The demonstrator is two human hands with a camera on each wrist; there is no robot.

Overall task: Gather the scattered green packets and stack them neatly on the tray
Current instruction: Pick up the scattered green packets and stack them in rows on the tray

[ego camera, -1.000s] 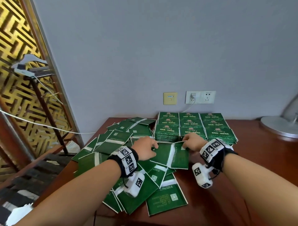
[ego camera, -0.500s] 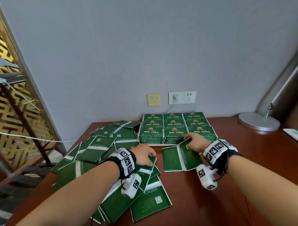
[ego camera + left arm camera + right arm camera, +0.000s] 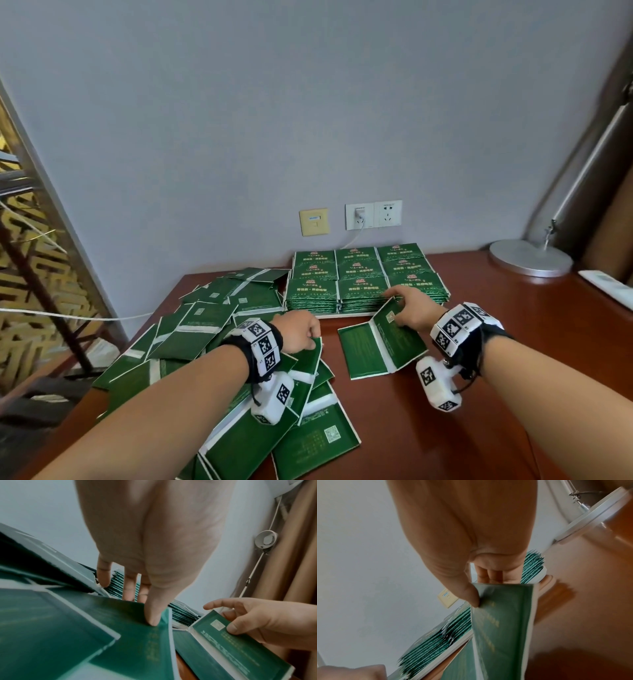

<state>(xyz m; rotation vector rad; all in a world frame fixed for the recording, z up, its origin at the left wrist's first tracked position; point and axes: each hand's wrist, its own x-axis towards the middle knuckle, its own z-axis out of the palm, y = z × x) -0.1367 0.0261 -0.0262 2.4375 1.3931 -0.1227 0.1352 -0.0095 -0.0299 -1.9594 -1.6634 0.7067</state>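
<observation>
Scattered green packets [image 3: 205,329] lie heaped over the left half of the brown table. Neat stacks of packets [image 3: 363,277] fill a white tray [image 3: 346,314] at the back by the wall. My right hand [image 3: 409,308] pinches the far flap of an unfolded packet [image 3: 380,342] and tilts it up off the table, thumb on its face [image 3: 501,622], fingers behind. My left hand [image 3: 303,330] pinches the far edge of another packet [image 3: 308,359] on top of the heap, thumb [image 3: 154,615] pressed on its green face [image 3: 137,635].
A round silver lamp base [image 3: 529,257] stands at the back right, with a white object [image 3: 606,284] beside it. Wall sockets [image 3: 373,214] with a plugged cable sit above the tray. Bare wood [image 3: 445,411] shows at the front right. A gold lattice screen [image 3: 30,274] stands left of the table.
My right hand has drawn the unfolded packet rightward away from the heap and lifted its far flap. My left hand let go of it and took hold of a packet on the heap.
</observation>
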